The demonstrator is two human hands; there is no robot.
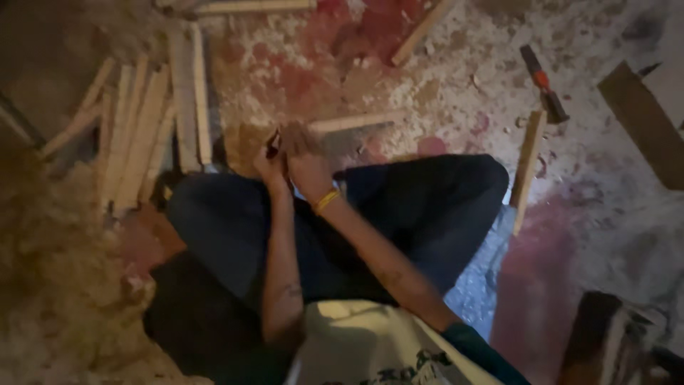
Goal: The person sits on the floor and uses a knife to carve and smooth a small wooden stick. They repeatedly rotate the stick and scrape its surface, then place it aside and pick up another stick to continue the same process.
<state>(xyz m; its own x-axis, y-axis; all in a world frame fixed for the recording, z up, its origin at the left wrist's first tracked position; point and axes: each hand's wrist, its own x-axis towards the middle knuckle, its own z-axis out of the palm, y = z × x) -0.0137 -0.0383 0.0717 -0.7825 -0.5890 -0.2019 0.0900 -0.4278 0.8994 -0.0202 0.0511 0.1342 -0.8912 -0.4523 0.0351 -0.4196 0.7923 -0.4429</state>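
Head view: left hand and right hand are pressed together, closed round one end of a pale wood strip lying on the sawdust floor; exact grip is blurred. Strip is best kept flat and steadied. Hammer is well apart; rough flat slats are piled left.

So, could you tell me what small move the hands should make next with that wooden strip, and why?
Probably steady the wooden strip before working it further: both the left hand and the right hand crowd its near end, while its far end lies loose on the sawdust-strewn floor.
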